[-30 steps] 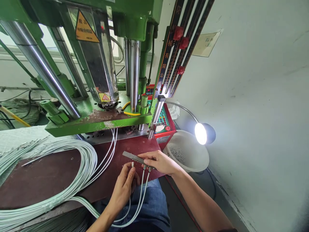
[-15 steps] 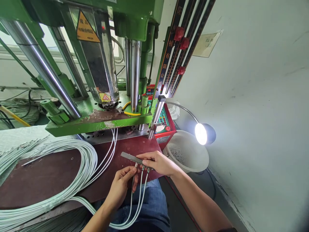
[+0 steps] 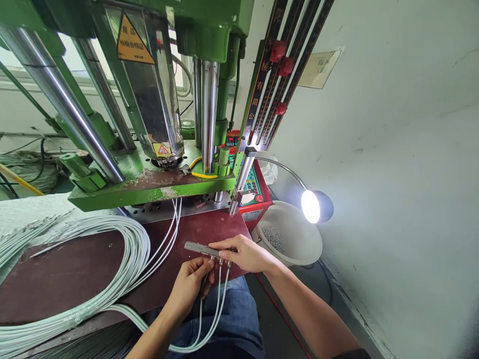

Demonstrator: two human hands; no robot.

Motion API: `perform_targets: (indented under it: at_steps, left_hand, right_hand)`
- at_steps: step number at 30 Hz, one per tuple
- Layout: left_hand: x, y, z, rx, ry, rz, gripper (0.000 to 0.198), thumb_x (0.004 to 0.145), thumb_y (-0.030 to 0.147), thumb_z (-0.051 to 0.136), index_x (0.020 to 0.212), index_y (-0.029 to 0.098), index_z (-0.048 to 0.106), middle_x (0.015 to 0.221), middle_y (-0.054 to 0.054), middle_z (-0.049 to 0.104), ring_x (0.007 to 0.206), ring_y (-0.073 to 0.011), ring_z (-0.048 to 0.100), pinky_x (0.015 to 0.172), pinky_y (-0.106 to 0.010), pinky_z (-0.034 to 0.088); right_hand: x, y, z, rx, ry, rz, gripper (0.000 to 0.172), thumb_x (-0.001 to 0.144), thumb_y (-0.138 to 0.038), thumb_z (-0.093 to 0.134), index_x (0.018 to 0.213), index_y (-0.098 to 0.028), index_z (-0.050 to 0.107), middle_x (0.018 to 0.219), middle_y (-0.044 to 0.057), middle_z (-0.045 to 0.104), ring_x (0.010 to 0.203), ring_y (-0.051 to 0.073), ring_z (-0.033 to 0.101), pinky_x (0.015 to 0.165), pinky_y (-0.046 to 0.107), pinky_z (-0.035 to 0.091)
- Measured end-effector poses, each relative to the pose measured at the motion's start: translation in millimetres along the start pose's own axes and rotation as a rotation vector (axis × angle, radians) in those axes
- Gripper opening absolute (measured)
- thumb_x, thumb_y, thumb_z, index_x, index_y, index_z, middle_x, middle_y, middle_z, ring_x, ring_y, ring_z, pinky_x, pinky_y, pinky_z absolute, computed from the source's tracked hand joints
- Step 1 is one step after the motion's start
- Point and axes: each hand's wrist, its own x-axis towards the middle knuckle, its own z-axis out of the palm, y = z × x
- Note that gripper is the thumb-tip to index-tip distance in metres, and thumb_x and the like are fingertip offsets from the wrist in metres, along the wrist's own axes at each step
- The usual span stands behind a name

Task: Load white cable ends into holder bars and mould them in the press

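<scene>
A flat grey metal bar lies level above the front edge of the table. My right hand is closed on its right part, fingers on top and thumb at the front. Three white cables with metal ends hang from the bar's lower side. My left hand pinches the leftmost cable just under the bar, and its fingers partly hide that cable's end. The cables curve down over my lap to the left.
A large coil of white cables covers the left of the dark red table. Behind stands a green press. At the right are a lit lamp and a white tub holding small metal pieces.
The bar's left end has dropped slightly and moved left, so the bar lies flatter. My left hand has stayed by the leftmost cable, its lower fingers now more curled.
</scene>
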Motion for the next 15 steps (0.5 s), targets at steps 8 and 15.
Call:
perform_targets:
  at_steps: [8, 15]
  left_hand:
    - [-3.8, -19.1, -0.6, -0.116, -0.031, -0.116, 0.033, 0.068, 0.048, 0.073, 0.075, 0.018, 0.061, 0.056, 0.002, 0.061, 0.040, -0.0100, 0.050, 0.043, -0.023, 0.037]
    - [-13.4, -38.5, -16.0, 0.201, 0.056, -0.063, 0.022, 0.071, 0.041, 0.068, 0.076, 0.021, 0.061, 0.055, 0.002, 0.062, 0.047, -0.0176, 0.057, 0.051, -0.029, 0.042]
  right_hand:
    - [28.9, 26.4, -7.8, 0.026, -0.076, 0.038, 0.038, 0.089, -0.022, 0.052, 0.122, -0.014, 0.069, 0.086, 0.004, 0.073, 0.068, 0.012, 0.063, 0.067, 0.022, 0.051]
    - [58.5, 33.1, -13.6, -0.347, 0.064, 0.112, 0.036, 0.077, -0.017, 0.059, 0.111, -0.018, 0.073, 0.083, 0.002, 0.074, 0.072, 0.015, 0.065, 0.066, 0.022, 0.047]
